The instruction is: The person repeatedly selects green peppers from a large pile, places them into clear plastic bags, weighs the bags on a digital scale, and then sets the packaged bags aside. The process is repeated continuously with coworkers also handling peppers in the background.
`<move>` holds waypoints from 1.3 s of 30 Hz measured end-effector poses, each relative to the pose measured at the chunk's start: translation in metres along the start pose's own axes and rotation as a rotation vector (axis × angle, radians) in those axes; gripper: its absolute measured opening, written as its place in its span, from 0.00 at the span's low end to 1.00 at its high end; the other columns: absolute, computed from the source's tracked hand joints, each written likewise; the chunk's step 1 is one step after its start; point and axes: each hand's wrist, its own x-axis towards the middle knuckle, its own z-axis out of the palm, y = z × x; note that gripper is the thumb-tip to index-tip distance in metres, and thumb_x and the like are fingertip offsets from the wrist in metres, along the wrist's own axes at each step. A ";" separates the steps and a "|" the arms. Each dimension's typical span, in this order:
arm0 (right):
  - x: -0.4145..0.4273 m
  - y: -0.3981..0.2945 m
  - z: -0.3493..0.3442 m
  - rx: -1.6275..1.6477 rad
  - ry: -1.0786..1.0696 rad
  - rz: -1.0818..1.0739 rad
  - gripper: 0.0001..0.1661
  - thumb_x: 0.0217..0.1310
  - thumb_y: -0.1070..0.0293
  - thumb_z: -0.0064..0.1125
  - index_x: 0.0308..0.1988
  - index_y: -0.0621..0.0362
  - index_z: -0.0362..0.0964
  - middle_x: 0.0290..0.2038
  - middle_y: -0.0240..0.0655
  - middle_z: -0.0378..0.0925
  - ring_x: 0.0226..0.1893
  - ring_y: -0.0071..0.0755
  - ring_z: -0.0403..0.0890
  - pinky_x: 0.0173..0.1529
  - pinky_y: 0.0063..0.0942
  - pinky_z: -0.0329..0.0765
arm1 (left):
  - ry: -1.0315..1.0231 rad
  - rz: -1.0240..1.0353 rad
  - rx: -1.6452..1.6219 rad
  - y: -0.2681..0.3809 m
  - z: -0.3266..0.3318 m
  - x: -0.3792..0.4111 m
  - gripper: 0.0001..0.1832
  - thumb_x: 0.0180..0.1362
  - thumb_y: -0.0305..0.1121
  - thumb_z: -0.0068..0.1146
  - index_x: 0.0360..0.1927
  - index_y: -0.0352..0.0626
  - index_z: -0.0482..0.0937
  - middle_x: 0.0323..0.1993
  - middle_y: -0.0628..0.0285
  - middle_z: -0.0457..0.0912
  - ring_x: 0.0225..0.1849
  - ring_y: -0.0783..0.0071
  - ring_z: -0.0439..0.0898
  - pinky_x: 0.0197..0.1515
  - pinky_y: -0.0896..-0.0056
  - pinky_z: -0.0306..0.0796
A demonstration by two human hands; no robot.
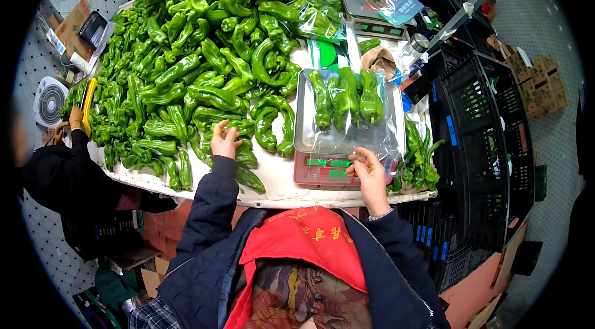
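Observation:
Long green peppers (218, 98) lie heaped over a white-covered table (279, 192). My left hand (225, 140) is at the near edge of the heap, fingers apart and nothing in them. On the metal pan of a red-based weighing scale (304, 140) lies a clear plastic bag (346, 138) with several green peppers (347, 96) in it. My right hand (369, 175) is in front of the scale's lit display (325, 162), its fingers bent beside the bag's near edge. Whether they pinch the film cannot be made out.
A second scale (367, 10) stands at the back right, near a filled bag of peppers (318, 22). Loose peppers (418, 157) lie right of my scale. Black plastic crates (479, 143) line the right side. At the left a person's hand (76, 117) is beside a yellow-edged object (89, 105).

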 end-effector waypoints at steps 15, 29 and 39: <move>0.035 -0.042 0.004 -1.097 0.306 -0.699 0.38 0.53 0.73 0.60 0.65 0.60 0.63 0.66 0.50 0.61 0.65 0.62 0.63 0.67 0.51 0.62 | -0.613 1.056 0.839 0.078 0.157 -0.139 0.49 0.46 0.40 0.72 0.72 0.46 0.60 0.69 0.34 0.57 0.65 0.36 0.65 0.64 0.47 0.64; 0.018 -0.024 -0.003 -1.039 0.297 -0.560 0.41 0.56 0.69 0.61 0.68 0.58 0.59 0.68 0.64 0.53 0.66 0.68 0.60 0.68 0.53 0.61 | -0.434 0.893 0.888 0.053 0.141 -0.112 0.33 0.53 0.24 0.54 0.66 0.43 0.67 0.56 0.46 0.75 0.52 0.48 0.78 0.49 0.54 0.75; -0.038 -0.047 -0.010 -1.172 0.388 -0.824 0.43 0.44 0.74 0.72 0.62 0.58 0.64 0.59 0.53 0.63 0.60 0.60 0.63 0.64 0.54 0.60 | -0.394 0.663 0.673 0.045 0.122 -0.110 0.27 0.55 0.21 0.50 0.60 0.50 0.73 0.23 0.46 0.79 0.27 0.44 0.80 0.31 0.51 0.72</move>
